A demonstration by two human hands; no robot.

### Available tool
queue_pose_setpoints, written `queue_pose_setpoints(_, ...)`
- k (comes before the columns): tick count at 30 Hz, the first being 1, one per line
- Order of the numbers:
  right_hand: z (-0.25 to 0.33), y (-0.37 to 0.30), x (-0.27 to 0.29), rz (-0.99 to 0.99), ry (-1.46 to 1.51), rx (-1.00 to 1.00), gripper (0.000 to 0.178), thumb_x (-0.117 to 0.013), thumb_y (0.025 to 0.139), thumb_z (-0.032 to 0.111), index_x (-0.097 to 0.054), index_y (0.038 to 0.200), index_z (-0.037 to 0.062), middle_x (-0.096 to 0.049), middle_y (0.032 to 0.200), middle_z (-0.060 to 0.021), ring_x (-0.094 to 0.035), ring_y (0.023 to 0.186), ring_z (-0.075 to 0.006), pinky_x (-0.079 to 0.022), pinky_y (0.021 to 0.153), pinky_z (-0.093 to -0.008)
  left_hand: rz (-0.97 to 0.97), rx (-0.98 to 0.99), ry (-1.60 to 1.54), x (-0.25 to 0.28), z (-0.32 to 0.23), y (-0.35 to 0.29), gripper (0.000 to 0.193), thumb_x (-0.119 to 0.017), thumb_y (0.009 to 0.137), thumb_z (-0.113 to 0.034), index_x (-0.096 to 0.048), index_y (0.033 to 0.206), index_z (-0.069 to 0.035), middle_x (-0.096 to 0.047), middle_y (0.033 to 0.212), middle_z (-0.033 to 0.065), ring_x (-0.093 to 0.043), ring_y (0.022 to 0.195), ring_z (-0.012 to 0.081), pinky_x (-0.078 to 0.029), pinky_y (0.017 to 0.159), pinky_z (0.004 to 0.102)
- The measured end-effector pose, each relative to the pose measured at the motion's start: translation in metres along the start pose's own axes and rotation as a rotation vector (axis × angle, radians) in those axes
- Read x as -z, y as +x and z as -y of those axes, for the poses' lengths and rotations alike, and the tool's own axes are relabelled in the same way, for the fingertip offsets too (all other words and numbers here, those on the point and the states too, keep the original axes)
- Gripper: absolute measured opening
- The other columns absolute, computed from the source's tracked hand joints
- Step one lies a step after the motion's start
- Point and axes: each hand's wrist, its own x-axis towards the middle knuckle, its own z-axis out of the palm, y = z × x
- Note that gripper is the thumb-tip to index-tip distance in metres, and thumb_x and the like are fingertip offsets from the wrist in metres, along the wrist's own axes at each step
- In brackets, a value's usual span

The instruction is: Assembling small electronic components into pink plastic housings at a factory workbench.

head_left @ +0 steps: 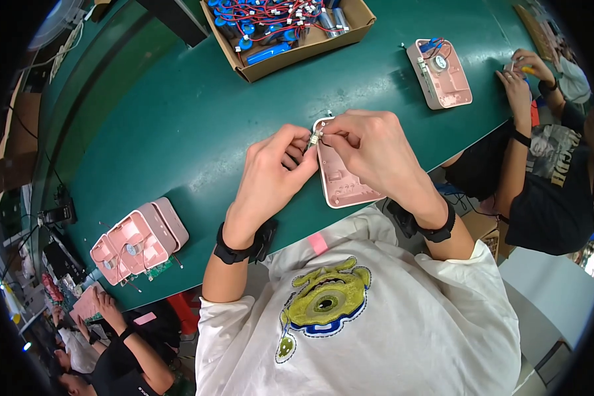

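Note:
A pale pink plastic housing [340, 178] lies on the table in front of me, its hollow side up, with moulded posts and ribs inside. Over its far left edge, my left hand [267, 175] pinches a small circuit board [315, 139] with a pale component on it, between thumb and forefinger. My right hand [376, 148] reaches across the housing and hides part of it. Its thumb and fingers are closed together against the board's right side; what sits between them is too small and covered to make out.
A cardboard box [310, 58] of blue cylindrical batteries with red leads stands at the far side. Another pink housing [455, 86] with a round speaker and wires lies right. Stacked pink housings [168, 224] stand left. Co-workers' hands [518, 86] work at both ends of the green table [178, 119].

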Motion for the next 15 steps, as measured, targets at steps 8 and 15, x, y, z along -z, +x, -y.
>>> queue_pose_setpoints(8, 0.0039, -0.002, 0.0065, 0.021, 0.012, -0.021, 0.012, -0.072, 0.091, 0.003, -0.076, 0.099, -0.0037, -0.073, 0.086, -0.0169, -0.066, 0.061, -0.0268, -0.051, 0.058, -0.0365, -0.036, -0.029, 0.05, -0.0047, -0.0029, -0.0013, 0.02, -0.074, 0.092, 0.0, -0.068, 0.111, 0.006, -0.076, 0.09, 0.0098, -0.073, 0.078, 0.0121, -0.06, 0.069, 0.0263)
queue_pose_setpoints(15, -0.0018, -0.0076, 0.0034, 0.012, 0.02, -0.003, 0.013, -0.07, 0.093, 0.004, -0.076, 0.102, -0.0033, -0.073, 0.087, -0.0171, -0.066, 0.063, -0.0298, -0.052, 0.061, -0.0376, -0.048, -0.055, -0.007, -0.0083, 0.0024, -0.0042, 0.022, -0.075, 0.092, -0.006, -0.068, 0.112, 0.002, -0.076, 0.09, 0.0149, -0.075, 0.073, 0.0217, -0.061, 0.066, 0.0326)
